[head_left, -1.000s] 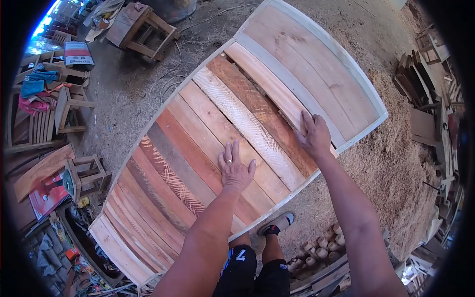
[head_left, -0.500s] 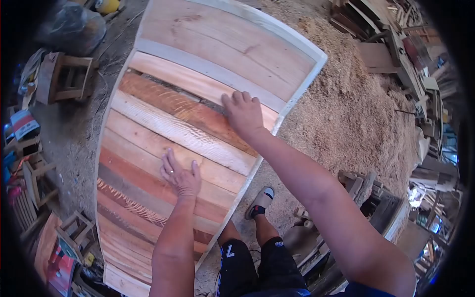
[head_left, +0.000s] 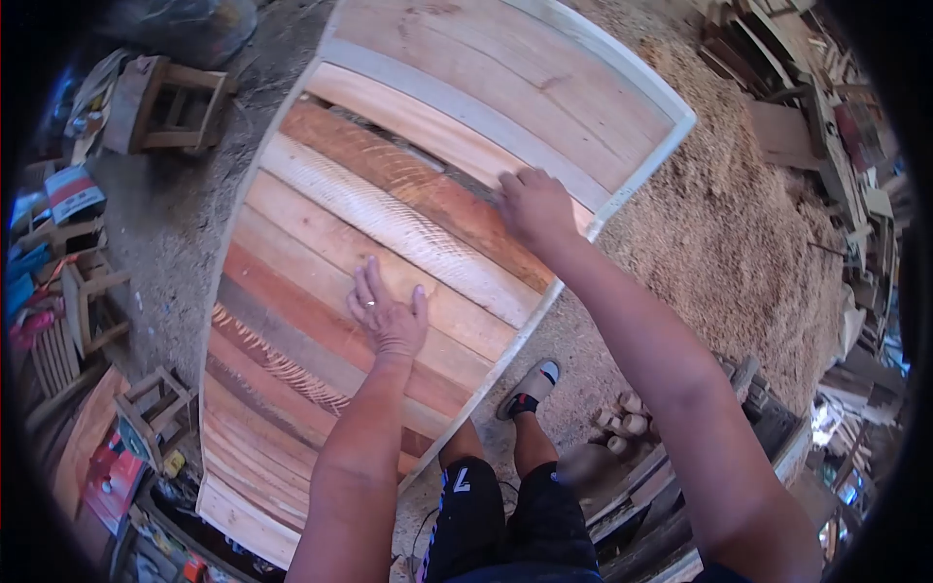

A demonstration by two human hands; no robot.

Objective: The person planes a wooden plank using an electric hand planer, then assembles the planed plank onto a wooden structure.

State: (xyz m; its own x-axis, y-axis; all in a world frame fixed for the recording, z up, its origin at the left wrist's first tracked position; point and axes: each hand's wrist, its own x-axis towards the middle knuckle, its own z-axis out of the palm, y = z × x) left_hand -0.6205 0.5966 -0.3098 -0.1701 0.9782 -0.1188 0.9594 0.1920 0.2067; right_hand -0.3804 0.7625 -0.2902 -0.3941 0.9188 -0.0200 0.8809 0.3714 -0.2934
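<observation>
Wooden slats (head_left: pixel 389 222) of varied colour lie side by side inside a pale curved frame (head_left: pixel 649 173). My left hand (head_left: pixel 391 313) rests flat on the middle slats, fingers spread, a ring on one finger. Farther up and to the right, my right hand (head_left: pixel 537 208) has its fingers curled over the edge of a light slat (head_left: pixel 413 121), beside a reddish-brown slat (head_left: pixel 340 146). A dark narrow gap shows between these two slats. The undersides of the right fingers are hidden.
Sawdust (head_left: pixel 719 253) covers the ground at the right, with scrap wood (head_left: pixel 787 133) beyond it. Small wooden stools (head_left: pixel 180 105) stand at the left. Rounded wooden pieces (head_left: pixel 627 418) and stacked timber lie near my feet at the lower right.
The whole scene has shifted to the right and slightly down in view. The right hand's fingers look more curled at the light slat's edge; the left hand stays on the middle slats.
</observation>
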